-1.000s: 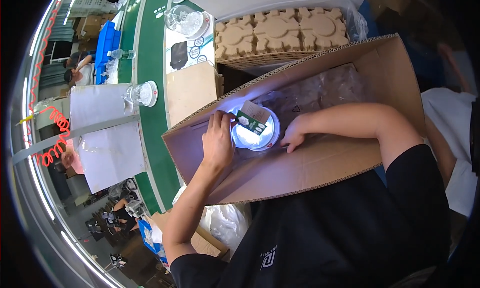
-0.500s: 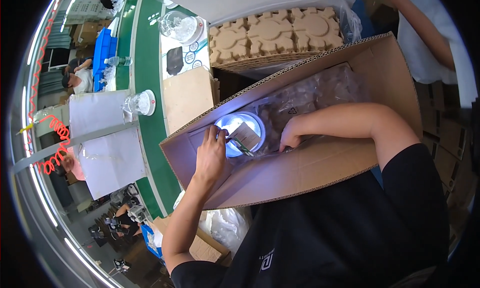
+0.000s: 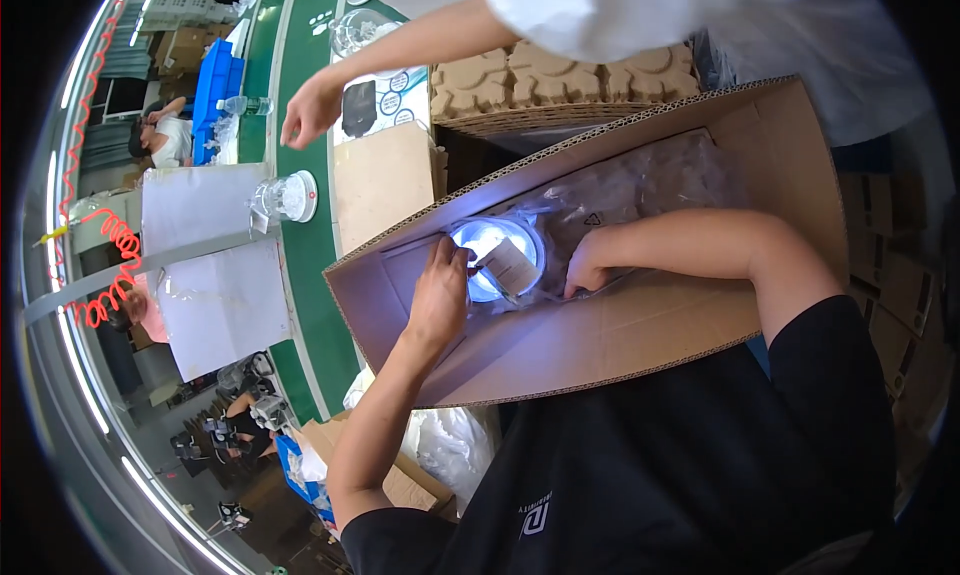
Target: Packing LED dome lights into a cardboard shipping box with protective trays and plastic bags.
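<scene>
In an open cardboard box (image 3: 690, 310) in front of me lies a clear plastic bag (image 3: 640, 190). At the bag's left end is a round lit lamp (image 3: 485, 237) with a pale rim, glowing bluish white. A small printed card (image 3: 511, 268) lies across its face. My left hand (image 3: 440, 290) is closed at the lamp's left edge, its bent fingertips beside the card. My right hand (image 3: 588, 263) reaches into the box and pinches the bag just right of the lamp; its fingertips are partly hidden.
A co-worker's arm (image 3: 420, 45) stretches over stacked moulded pulp trays (image 3: 560, 80) behind the box. On the green belt (image 3: 300, 95) stands a clear jar with a white base (image 3: 292, 197). A flat cardboard piece (image 3: 385, 180) lies left of the box; a white plastic bag (image 3: 450, 450) is below.
A co-worker's arm has come in from the upper right, reaching left over the trays toward the belt. My hands, the box and the lamp appear slightly shifted to the right.
</scene>
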`<state>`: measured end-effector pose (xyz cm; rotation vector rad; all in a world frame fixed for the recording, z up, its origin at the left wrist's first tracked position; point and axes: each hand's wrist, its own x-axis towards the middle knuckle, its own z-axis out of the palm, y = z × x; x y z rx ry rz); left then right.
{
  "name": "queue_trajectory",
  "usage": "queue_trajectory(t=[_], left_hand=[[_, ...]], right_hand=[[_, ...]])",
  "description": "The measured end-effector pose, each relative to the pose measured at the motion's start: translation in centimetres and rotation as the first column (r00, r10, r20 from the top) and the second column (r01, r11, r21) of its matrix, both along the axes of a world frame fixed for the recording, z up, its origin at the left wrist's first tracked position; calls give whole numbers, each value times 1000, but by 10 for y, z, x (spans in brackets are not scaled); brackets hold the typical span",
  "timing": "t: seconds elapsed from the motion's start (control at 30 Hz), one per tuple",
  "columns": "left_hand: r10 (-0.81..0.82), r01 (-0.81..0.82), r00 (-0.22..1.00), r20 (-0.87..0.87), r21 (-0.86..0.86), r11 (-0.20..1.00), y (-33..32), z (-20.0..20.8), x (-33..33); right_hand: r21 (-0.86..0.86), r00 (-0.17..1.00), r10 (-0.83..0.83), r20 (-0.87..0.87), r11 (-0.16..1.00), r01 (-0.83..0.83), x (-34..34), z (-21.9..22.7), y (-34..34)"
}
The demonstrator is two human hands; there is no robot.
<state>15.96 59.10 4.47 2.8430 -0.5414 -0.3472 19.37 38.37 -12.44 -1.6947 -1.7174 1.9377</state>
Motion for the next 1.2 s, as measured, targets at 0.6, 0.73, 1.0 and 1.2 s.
queue_trajectory(t=[0.6,0.73,1.0,1.2], left_hand=[[-1,-9,959,-283,-34,999,17,-15,-15],[-43,42,990,-135,-8,999,21,-16,-7],[-35,34,992,-125,-3,999,17,-30,9],[-20,34,973,-229,54,998,14,-15,9]], right_hand=[[79,998,24,56,996,-28,6,7,0],[42,987,41,156,998,-48,23,46,-4],[120,964,-62,258,992,32,58,40,-1],[187,874,-463,146,881,435,45,87,3]])
